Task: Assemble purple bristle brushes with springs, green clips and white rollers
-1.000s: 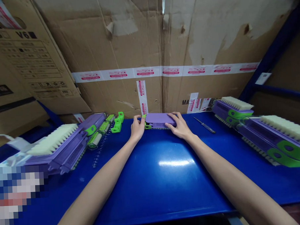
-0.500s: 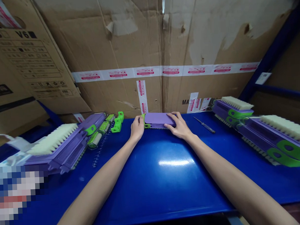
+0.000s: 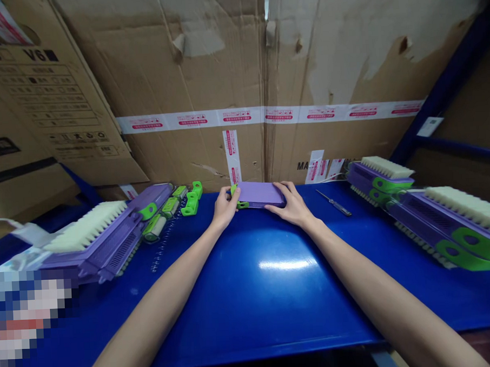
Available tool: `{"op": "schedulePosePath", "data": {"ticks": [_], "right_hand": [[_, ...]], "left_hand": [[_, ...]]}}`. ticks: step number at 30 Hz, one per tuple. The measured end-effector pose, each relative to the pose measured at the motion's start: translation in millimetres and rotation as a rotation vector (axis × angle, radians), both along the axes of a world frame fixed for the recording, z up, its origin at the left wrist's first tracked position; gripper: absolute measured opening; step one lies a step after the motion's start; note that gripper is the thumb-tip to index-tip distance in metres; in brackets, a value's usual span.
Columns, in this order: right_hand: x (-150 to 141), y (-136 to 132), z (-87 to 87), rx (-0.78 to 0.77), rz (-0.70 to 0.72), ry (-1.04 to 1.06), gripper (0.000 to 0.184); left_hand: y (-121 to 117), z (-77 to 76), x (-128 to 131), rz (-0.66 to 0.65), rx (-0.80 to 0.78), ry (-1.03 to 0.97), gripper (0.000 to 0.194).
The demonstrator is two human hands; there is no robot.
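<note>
A purple brush body (image 3: 258, 193) with a green end piece lies at the far middle of the blue table (image 3: 274, 290), close to the cardboard wall. My left hand (image 3: 225, 207) pinches its left end at the green piece. My right hand (image 3: 292, 204) grips its right end, fingers curled over the top. Both arms reach straight out across the table.
Purple brushes with white bristles (image 3: 97, 236) and loose green parts (image 3: 192, 199) lie at the left. More purple and green brushes (image 3: 433, 210) line the right side. A small screwdriver (image 3: 334, 203) lies right of my hands. Cardboard boxes (image 3: 241, 86) stand behind.
The purple brush body has tipped up slightly at its front and shifted a little to the left between my hands. My arms have hardly moved.
</note>
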State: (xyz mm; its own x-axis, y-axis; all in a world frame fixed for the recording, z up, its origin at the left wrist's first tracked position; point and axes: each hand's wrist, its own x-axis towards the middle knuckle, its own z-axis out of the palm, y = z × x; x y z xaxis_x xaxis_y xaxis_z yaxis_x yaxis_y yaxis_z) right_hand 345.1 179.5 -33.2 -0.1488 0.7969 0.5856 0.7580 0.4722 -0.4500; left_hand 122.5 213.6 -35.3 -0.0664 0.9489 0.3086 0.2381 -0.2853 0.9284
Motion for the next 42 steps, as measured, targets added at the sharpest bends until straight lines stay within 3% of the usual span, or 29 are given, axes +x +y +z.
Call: {"op": "schedulePosePath", "data": {"ticks": [6,11,15,20,24,36,42], "right_hand": [[0.9,2.9,-2.3,-0.013,-0.016,-0.010,0.072],[4.5,3.0,-1.9,-0.010,0.012,-0.009,0.070],[9.1,2.6,2.6,-0.006,0.046,-0.055,0.072],[12.6,1.9,8.2,0.002,0.048,-0.169,0.076],[13.1,3.1,7.9,0.034,0.056,-0.233,0.078],[14.7,1.9,11.0,0.103,0.060,-0.379,0.073],[11.7,-2.6,16.3,0.055,0.019,-0.441,0.073]], "left_hand": [[-2.4,2.0,0.8,-0.009,0.005,0.061,0.044],[-7.3,5.2,-0.5,-0.168,0.084,0.128,0.085],[-11.1,8.8,-4.1,-0.255,0.105,0.173,0.099],[-15.4,11.9,-5.4,-0.218,0.146,0.359,0.087],[-14.9,8.5,-4.1,-0.130,0.288,0.474,0.074],[-10.0,7.9,-12.5,-0.141,0.467,0.647,0.079],[-9.0,7.7,-10.9,-0.169,0.499,0.697,0.075]]}}
